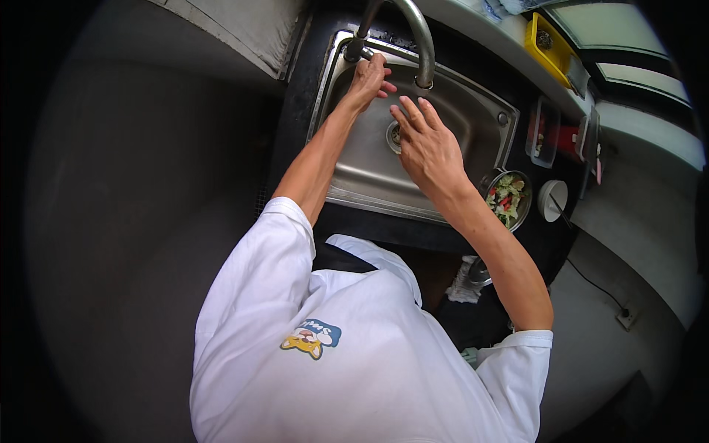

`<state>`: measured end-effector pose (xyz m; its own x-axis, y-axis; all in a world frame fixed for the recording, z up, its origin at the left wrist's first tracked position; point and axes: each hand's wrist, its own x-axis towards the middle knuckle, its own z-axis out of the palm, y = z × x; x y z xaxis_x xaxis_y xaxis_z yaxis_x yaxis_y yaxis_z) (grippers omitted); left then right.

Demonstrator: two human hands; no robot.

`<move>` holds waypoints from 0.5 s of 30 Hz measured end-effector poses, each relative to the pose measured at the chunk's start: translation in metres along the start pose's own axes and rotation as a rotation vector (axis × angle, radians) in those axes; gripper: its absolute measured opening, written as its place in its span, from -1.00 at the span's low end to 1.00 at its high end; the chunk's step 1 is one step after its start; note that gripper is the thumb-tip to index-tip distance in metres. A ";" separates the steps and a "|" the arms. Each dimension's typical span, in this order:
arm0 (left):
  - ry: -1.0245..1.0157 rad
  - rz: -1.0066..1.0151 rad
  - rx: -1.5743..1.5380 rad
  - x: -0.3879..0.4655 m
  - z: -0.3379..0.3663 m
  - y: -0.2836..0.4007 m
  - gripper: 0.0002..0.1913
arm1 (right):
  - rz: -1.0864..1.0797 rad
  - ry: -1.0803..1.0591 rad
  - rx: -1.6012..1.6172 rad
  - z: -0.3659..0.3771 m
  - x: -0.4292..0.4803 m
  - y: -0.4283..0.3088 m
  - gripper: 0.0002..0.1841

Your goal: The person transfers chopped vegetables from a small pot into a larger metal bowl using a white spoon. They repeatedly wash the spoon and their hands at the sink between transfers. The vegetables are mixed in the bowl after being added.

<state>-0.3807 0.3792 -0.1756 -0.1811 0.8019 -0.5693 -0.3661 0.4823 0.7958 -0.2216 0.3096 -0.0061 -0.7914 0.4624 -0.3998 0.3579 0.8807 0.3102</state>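
Note:
My left hand point(368, 82) is at the lever handle point(366, 53) on the base of the metal faucet point(425, 47). Its thumb and forefinger are on the lever, and the other fingers hang loose over the basin. Just below the spout, my right hand point(431, 141) holds nothing, its fingers apart and the back of the hand facing up. I cannot make out any water stream. Beneath both hands lies the stainless steel sink point(365, 185), with its drain strainer point(394, 135) partly hidden by my right hand.
Right of the sink stand a metal pot of chopped vegetables point(507, 199), a white bowl point(552, 200) with chopsticks and a clear plastic container point(543, 133). A yellow basket point(548, 51) sits on the ledge. A cloth point(464, 282) hangs below the counter by my right arm.

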 end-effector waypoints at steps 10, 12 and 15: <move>-0.118 0.039 0.052 -0.005 -0.012 -0.008 -0.07 | -0.005 0.050 -0.020 0.003 0.014 -0.003 -0.53; -0.132 0.002 0.049 -0.012 -0.012 -0.008 -0.01 | -0.010 0.044 -0.047 0.003 0.017 -0.003 -0.52; -0.150 -0.030 -0.065 -0.023 -0.006 -0.010 0.05 | -0.013 0.050 -0.102 0.005 0.022 -0.001 -0.50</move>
<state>-0.3785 0.3535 -0.1716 -0.0322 0.8336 -0.5515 -0.4283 0.4870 0.7611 -0.2376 0.3192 -0.0196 -0.8204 0.4429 -0.3616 0.2970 0.8706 0.3923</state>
